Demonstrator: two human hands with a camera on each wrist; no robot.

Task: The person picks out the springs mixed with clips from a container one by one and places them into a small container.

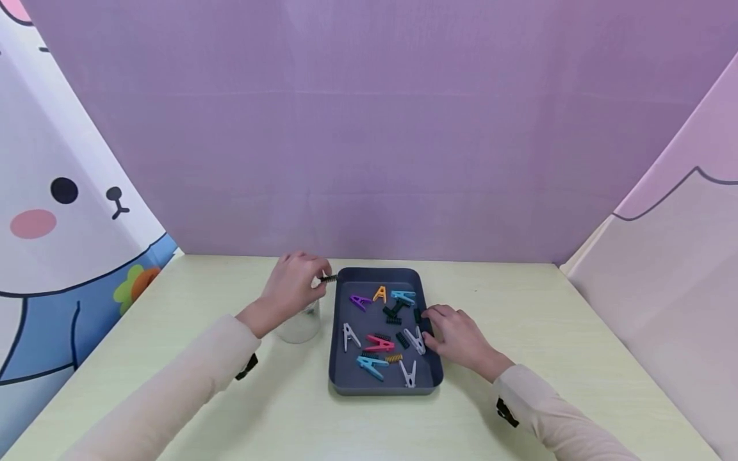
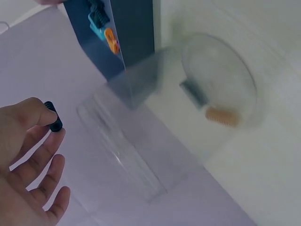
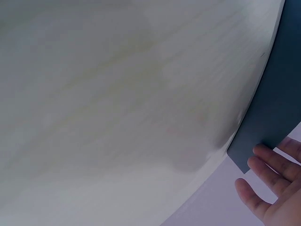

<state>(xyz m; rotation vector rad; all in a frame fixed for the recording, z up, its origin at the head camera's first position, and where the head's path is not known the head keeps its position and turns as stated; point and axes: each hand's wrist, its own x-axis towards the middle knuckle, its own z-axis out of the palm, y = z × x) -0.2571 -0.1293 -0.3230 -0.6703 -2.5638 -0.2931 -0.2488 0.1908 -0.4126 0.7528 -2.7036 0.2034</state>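
My left hand [image 1: 294, 285] pinches a dark coil spring [image 2: 55, 117] between thumb and index finger, above the mouth of a clear cup [image 1: 298, 328]. Inside that cup lie an orange spring [image 2: 222, 117] and a dark spring [image 2: 193, 93]. To its right stands a grey tray [image 1: 386, 389] with several springs and small plastic clips. At the tray's right rim is my right hand [image 1: 458, 336], loosely bent fingers touching the edge and outer wall. A dark spring [image 1: 418, 315] lies in the tray close to its fingertips.
Among the tray's contents are a red clip [image 1: 379, 344], a purple clip [image 1: 360, 301], an orange clip [image 1: 380, 294], blue clips [image 1: 371, 366], pale clips [image 1: 414, 340] and a yellow spring [image 1: 394, 358]. A purple backdrop [image 1: 369, 160] rises behind the pale table [image 1: 519, 307].
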